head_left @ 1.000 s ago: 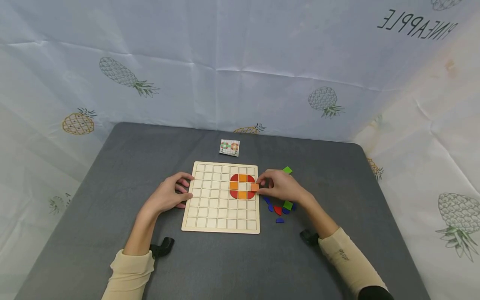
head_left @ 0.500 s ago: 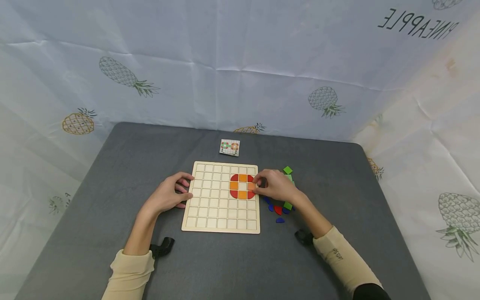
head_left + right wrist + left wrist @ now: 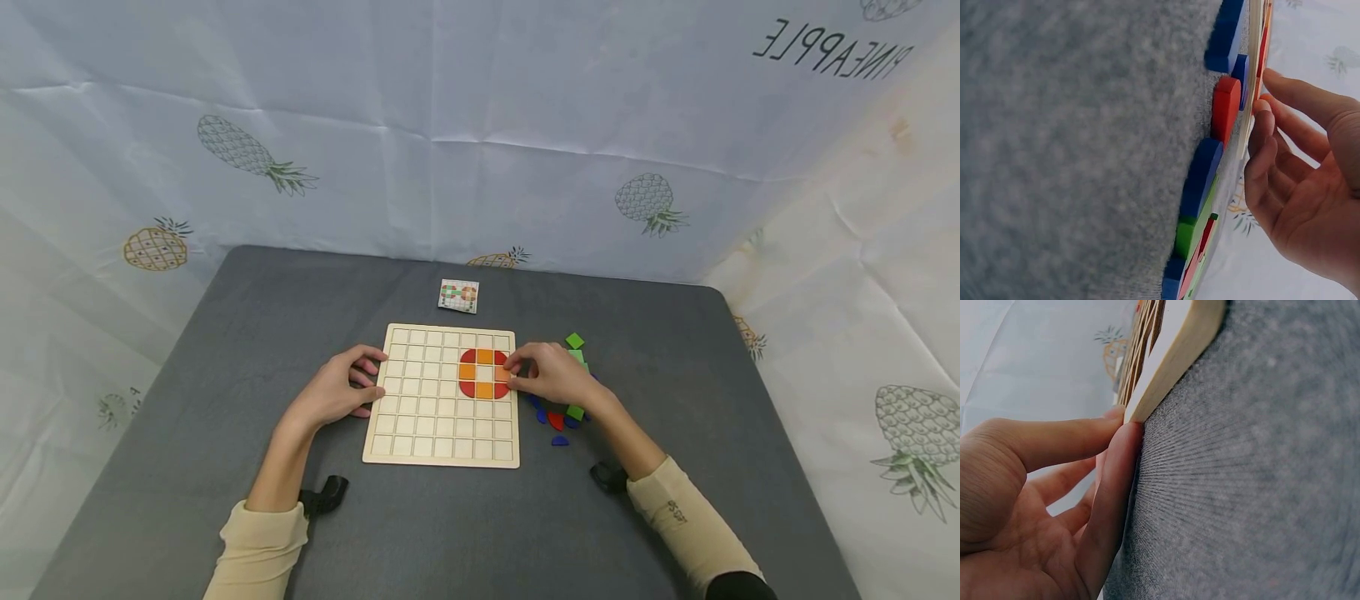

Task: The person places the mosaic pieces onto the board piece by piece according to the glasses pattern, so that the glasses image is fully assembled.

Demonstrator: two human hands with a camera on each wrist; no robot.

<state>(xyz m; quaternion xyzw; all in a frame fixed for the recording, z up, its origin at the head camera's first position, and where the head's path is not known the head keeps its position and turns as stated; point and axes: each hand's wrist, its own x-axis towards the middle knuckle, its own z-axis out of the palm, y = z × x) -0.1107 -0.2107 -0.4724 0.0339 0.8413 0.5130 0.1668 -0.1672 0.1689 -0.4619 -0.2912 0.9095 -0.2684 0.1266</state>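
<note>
1. At the centre of the dial, flat on my grey tabletop: one wooden grid board, serving as the clock for every entry below.
2. Two o'clock on the board: a ring of four rounded red corner pieces and four orange squares, around a pale wooden cell.
3. Three o'clock on that ring: the rightmost orange square, level with its neighbours.
4. Three o'clock, my right hand: thumb and forefinger pinching the rightmost orange square by opposite edges, other fingers bent.
5. Nine o'clock, my left hand: thumb and forefinger spread apart, both touching the board's left edge.
6. Twelve o'clock, beyond the board: one small card, printed with a coloured pattern.
7. Between two and four o'clock, loose beside the board: green squares, a red piece, several blue pieces, some partly hidden behind my right hand.
8. Twelve o'clock, farthest: a pineapple-print cloth.
</note>
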